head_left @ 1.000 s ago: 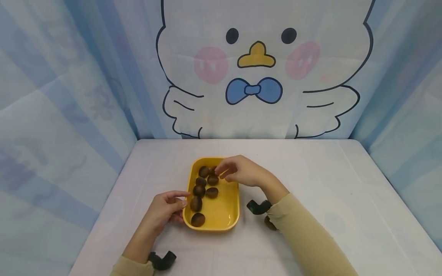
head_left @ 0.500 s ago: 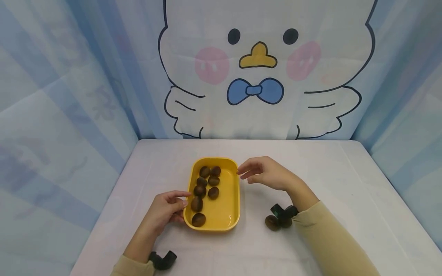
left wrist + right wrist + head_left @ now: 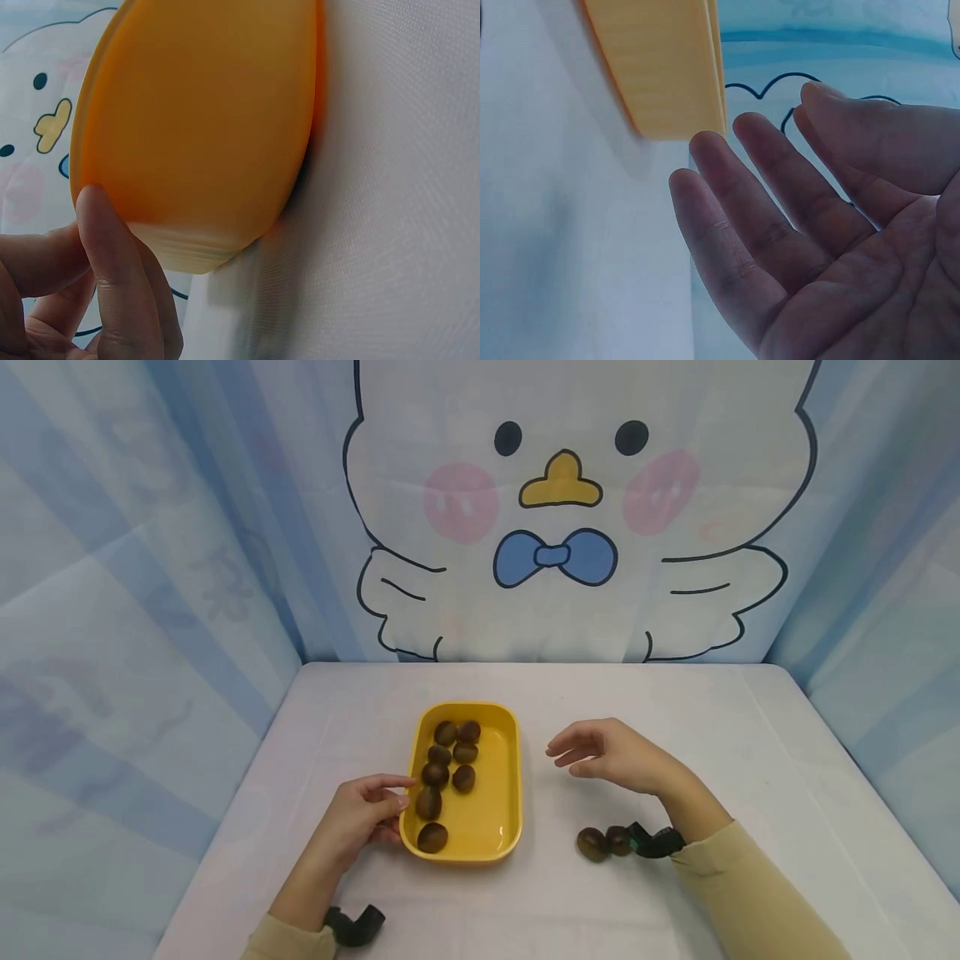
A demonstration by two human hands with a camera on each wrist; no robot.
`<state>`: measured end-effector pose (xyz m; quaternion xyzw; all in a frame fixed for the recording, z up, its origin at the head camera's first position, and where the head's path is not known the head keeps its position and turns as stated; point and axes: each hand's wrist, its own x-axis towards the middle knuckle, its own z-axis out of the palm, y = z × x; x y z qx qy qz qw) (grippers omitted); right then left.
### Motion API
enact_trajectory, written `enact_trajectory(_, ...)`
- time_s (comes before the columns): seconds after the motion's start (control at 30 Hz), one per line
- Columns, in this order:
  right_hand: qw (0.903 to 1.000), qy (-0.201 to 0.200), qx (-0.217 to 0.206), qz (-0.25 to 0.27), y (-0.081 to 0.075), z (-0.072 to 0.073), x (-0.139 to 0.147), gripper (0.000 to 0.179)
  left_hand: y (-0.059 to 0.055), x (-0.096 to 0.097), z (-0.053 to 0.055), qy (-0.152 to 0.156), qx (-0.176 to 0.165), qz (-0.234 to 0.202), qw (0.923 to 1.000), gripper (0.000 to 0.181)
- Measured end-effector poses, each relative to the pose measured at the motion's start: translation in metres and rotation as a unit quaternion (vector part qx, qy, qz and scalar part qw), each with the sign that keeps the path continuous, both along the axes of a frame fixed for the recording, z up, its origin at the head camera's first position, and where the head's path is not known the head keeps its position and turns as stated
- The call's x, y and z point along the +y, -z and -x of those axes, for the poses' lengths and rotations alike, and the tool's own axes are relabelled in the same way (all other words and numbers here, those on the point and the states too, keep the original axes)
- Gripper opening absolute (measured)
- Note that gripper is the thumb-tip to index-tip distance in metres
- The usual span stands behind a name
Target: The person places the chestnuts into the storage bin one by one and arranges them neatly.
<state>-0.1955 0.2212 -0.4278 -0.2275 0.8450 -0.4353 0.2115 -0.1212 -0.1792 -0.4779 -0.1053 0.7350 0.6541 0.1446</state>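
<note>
The yellow tray point(image 3: 483, 814) lies on the table with several brown chestnuts point(image 3: 428, 803) in it, gathered along its left and far side. At its left edge my left hand point(image 3: 363, 810) pinches the rim between thumb and fingers; the left wrist view shows these fingers point(image 3: 112, 262) against the outer wall. My right hand point(image 3: 611, 756) hovers above the table to the right of the tray, holding nothing. In the right wrist view its fingers point(image 3: 769, 165) are loosely extended, apart from the tray. Below that hand, two chestnuts point(image 3: 593, 844) lie side by side on the table.
A white cloth covers the table point(image 3: 712, 718). Behind it hangs a curtain point(image 3: 555, 618) with a cartoon bird, and curtains also flank both sides. A dark wrist camera point(image 3: 656, 841) on the right arm sits close to the loose chestnuts.
My right hand has moved from over the tray's far end to the right and nearer the body, baring the two chestnuts on the table. The left hand stays at the tray's rim.
</note>
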Motion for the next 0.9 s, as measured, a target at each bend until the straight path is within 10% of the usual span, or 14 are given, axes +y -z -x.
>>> enact_trajectory(0.9,0.9951,-0.037,-0.078,-0.048,0.03,-0.03,0.029,0.038,-0.001,-0.001,-0.001,0.005,0.0,-0.005,1.0,0.039)
